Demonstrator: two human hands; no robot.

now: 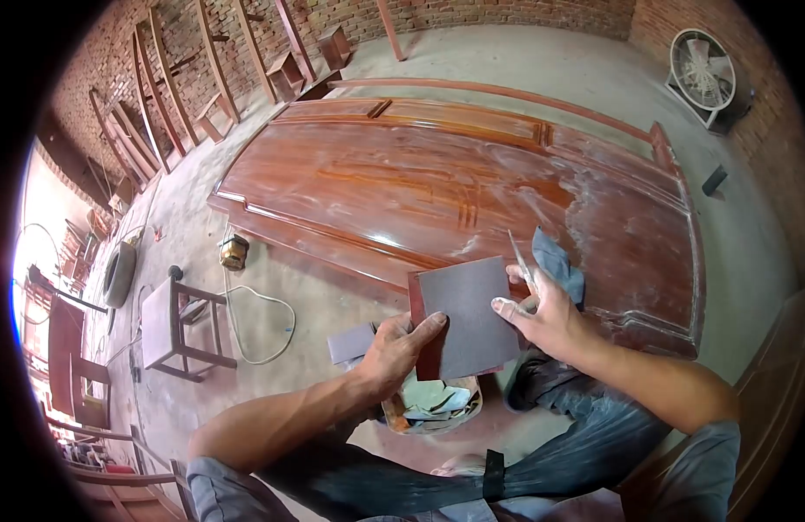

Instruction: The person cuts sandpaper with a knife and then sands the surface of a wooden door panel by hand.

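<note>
My left hand (pixel 394 348) is closed on sandpaper sheets, its thumb on top near their left edge. A grey sandpaper sheet (pixel 470 309) lies over a reddish-brown sheet (pixel 427 361) that shows along the left and lower edges. In my right hand (pixel 546 313), whose fingers are closed and whitened with dust, is a slim, pointed, knife-like tool (pixel 523 265), tip upward. That hand's thumb is at the grey sheet's right edge. Beyond the hands lies a large reddish-brown wooden panel (pixel 368 187) streaked with pale dust, and a blue cloth (pixel 559 265) rests on it.
Below the sheets stands a container (pixel 476 418) of scraps, beside a grey flat piece (pixel 350 342). At left are a stool (pixel 163 322), a yellowish can-like object (pixel 234 252) and a looped hose (pixel 285 335). A fan (pixel 703 74) stands far right; wooden frames lean at the back.
</note>
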